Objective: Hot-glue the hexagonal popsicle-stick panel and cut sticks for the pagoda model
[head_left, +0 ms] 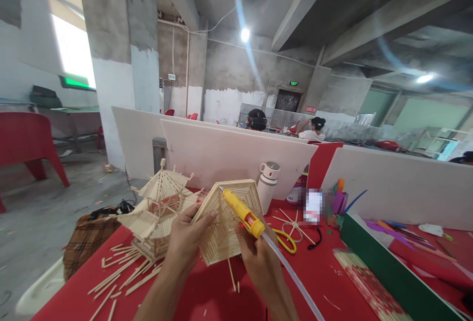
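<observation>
My left hand (190, 235) grips the left edge of a hexagonal panel (221, 237) built from thin wooden sticks, thumb on its face. The panel is tilted up above the red table. In my right hand (258, 247) is a yellow hot glue gun (242, 210), its metal nozzle at the upper left part of the panel. A long clear glue stick (291, 274) runs out of its back end. Left of the panel stands a pavilion model (158, 208) made of the same sticks, with tiered roofs.
Loose sticks (118, 274) lie on the red table (207, 296) at left. A white thermos (268, 185), yellow-handled scissors (288, 242), a star of sticks (294, 223), a packet of sticks (365, 281) and a green box (391, 267) stand or lie rightward. White boards (236, 148) edge the back.
</observation>
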Action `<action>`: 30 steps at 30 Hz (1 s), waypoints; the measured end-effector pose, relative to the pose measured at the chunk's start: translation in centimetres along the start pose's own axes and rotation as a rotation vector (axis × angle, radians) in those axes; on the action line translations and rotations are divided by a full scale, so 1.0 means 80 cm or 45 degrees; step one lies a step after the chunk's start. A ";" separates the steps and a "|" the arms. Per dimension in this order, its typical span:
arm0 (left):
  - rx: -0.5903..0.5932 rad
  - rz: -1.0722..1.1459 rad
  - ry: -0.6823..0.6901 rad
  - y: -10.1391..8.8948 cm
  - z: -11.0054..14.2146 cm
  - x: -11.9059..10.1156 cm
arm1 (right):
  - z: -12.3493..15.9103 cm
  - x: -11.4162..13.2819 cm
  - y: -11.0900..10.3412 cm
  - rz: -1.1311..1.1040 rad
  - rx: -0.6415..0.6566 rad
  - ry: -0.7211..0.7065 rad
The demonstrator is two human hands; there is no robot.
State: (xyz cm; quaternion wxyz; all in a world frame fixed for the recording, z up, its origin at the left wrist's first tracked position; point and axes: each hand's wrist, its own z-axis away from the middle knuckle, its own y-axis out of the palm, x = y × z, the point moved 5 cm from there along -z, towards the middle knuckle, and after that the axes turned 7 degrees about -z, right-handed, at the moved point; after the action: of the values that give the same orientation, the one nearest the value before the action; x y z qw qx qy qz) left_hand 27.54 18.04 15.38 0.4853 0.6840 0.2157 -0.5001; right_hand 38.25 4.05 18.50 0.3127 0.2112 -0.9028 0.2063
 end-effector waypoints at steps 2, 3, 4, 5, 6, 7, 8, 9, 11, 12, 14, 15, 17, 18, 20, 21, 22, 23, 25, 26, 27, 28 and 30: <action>0.007 -0.002 0.003 0.000 0.000 0.000 | 0.000 0.000 0.000 -0.006 0.009 0.008; 0.011 -0.001 0.000 0.000 0.000 0.001 | -0.001 0.000 0.001 -0.016 0.018 0.020; 0.016 0.001 -0.001 0.000 0.000 0.001 | -0.001 0.000 0.001 -0.024 0.023 0.026; 0.021 0.004 0.000 0.000 0.000 0.001 | -0.001 -0.001 0.001 -0.028 0.022 0.027; 0.023 0.008 0.002 0.000 0.000 0.001 | -0.001 -0.001 0.001 -0.027 0.020 0.023; 0.022 0.008 0.001 0.000 0.001 0.002 | -0.001 -0.001 0.001 -0.019 0.012 0.016; 0.020 0.008 0.002 0.000 0.001 0.002 | -0.002 -0.001 0.001 -0.011 0.007 0.011; 0.019 0.007 0.004 0.000 0.001 0.002 | -0.002 -0.001 0.001 -0.007 0.006 0.009; 0.019 0.001 0.003 0.000 0.001 0.002 | -0.002 0.000 0.001 -0.005 0.007 0.010; 0.018 -0.002 0.004 0.000 0.001 0.002 | -0.002 0.000 0.001 -0.007 0.012 0.011; 0.018 -0.003 0.001 0.001 0.002 0.001 | -0.002 0.000 0.000 -0.004 0.002 0.006; 0.018 -0.002 -0.004 0.001 0.002 0.001 | -0.001 0.001 0.000 0.000 -0.004 0.003; 0.010 -0.001 -0.006 0.001 0.002 0.001 | -0.001 0.000 0.000 -0.006 -0.004 0.009; 0.005 -0.001 -0.005 0.001 0.002 0.000 | -0.001 0.000 0.001 -0.014 0.003 0.019; -0.011 -0.004 -0.001 0.000 0.002 0.000 | 0.000 -0.001 0.003 -0.038 0.030 0.056; -0.012 -0.005 -0.001 0.000 0.002 0.000 | 0.000 -0.001 0.004 -0.050 0.039 0.076; -0.009 -0.007 -0.001 0.000 0.002 0.000 | 0.001 -0.002 0.005 -0.060 0.044 0.095; -0.004 -0.006 -0.001 0.001 0.002 -0.001 | 0.001 -0.002 0.006 -0.069 0.054 0.110; 0.002 -0.001 0.001 0.001 0.003 -0.001 | 0.002 -0.005 0.007 -0.077 0.063 0.130; 0.002 0.002 -0.001 0.001 0.003 -0.002 | 0.002 -0.008 0.007 -0.067 0.060 0.138; 0.000 0.004 -0.005 0.002 0.004 -0.002 | 0.002 -0.011 0.005 -0.049 0.042 0.148; -0.002 0.005 -0.009 0.002 0.004 -0.003 | 0.002 -0.015 0.003 -0.026 0.021 0.158; -0.002 0.001 -0.017 0.003 0.004 -0.004 | 0.002 -0.024 -0.003 0.018 -0.026 0.191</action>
State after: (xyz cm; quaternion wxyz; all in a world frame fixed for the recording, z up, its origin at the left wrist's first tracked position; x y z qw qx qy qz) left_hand 27.43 17.70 15.76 0.4875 0.6804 0.2125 -0.5043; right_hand 39.66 4.27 17.17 0.3803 0.1856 -0.8803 0.2145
